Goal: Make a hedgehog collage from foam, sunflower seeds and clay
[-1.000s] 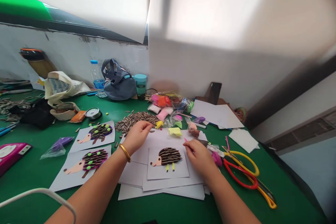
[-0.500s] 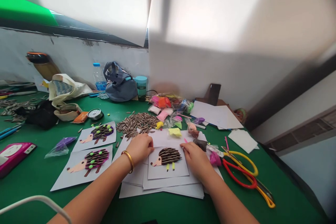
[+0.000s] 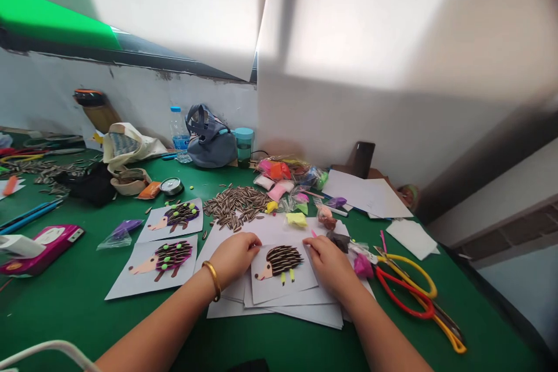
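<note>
A white hedgehog card [image 3: 272,290] lies on loose white sheets, its hedgehog [image 3: 283,260] made of dark clay with sunflower seed spines, a pink face and yellow-green legs. My left hand [image 3: 235,256], with a gold bangle [image 3: 212,280] at the wrist, pinches the card's upper left corner with curled fingers. At the upper right edge, my right hand [image 3: 330,261] grips the card between thumb and fingers. Two finished-looking hedgehog cards with green dots, a nearer card [image 3: 126,285] and a farther card [image 3: 148,233], lie left of my left hand.
Beyond the cards is a heap of sunflower seeds [image 3: 235,206]. Yellow clay [image 3: 296,220] and bagged clay [image 3: 279,171] sit behind the sheets. Red- and yellow-handled scissors [image 3: 405,290] lie at right. A pink box [image 3: 56,250], bottle [image 3: 178,136], cup [image 3: 244,145] and bag [image 3: 211,145] stand farther off.
The whole view has shifted, so the table's things appear farther right and more of the left side shows. Both hands keep their places at the card's edges.
</note>
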A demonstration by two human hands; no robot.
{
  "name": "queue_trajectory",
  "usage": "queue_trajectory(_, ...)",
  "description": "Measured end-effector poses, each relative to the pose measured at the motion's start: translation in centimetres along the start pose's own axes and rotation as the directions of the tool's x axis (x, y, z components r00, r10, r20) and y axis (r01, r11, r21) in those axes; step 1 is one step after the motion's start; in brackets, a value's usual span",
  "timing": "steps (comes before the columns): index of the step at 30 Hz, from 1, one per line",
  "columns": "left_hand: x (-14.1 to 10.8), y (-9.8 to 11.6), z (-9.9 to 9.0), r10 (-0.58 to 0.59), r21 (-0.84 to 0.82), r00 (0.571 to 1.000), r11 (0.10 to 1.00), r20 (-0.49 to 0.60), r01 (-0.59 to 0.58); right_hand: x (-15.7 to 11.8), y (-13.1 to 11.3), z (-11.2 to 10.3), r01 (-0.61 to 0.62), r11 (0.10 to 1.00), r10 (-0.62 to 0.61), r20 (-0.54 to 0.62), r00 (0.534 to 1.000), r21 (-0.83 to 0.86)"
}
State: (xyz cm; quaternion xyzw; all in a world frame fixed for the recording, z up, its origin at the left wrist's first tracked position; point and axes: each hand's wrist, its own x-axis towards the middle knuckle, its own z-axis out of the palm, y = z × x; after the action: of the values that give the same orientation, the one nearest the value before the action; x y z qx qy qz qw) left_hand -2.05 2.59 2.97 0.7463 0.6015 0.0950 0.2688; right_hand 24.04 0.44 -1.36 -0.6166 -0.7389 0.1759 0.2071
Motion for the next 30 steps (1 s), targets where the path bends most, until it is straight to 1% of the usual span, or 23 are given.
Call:
queue_trajectory(4,-1.6,-0.8,-0.2,-0.048,-0.082,0.999,0.995,0.011,0.049,0.0,-0.1,-0.2,0.001,1.000,-0.001,0.021,1.000,-0.001)
queue_trajectory(8,-2.8,-2.5,-0.7,-0.119,-0.175,0.992,0.977,0.036,0.123,-0.1,-0.1,-0.2,0.008,1.000,-0.008,0.017,1.000,0.005)
queue_trajectory(11,-3.3,-3.9,-1.4,-0.165,-0.259,0.985,0.951,0.047,0.172,-0.1,0.0,-0.1,0.015,1.000,-0.015,0.004,1.000,0.014)
queue_trajectory(15,-3.1,-5.4,-2.5,-0.206,-0.384,0.977,0.899,0.051,0.209,-0.1,0.2,0.1,0.020,1.000,-0.020,0.001,1.000,0.022)
queue_trajectory(19,-2.5,-6.6,-3.0,-0.221,-0.507,0.975,0.836,0.036,0.209,0.0,0.5,0.3,0.028,0.999,-0.027,-0.011,1.000,0.033)
queue_trajectory(22,-2.1,-7.0,-3.1,-0.223,-0.578,0.975,0.793,0.019,0.193,0.0,0.7,0.4,0.034,0.998,-0.034,-0.019,0.999,0.043)
queue_trajectory(26,-2.0,-7.2,-3.7,-0.234,-0.632,0.972,0.752,0.007,0.185,0.0,0.7,0.5,0.030,0.999,-0.030,-0.014,0.999,0.045)
queue_trajectory(30,-2.4,-8.0,-4.9,-0.266,-0.651,0.963,0.736,-0.029,0.184,0.0,0.6,0.4,0.025,0.999,-0.025,-0.007,1.000,0.045)
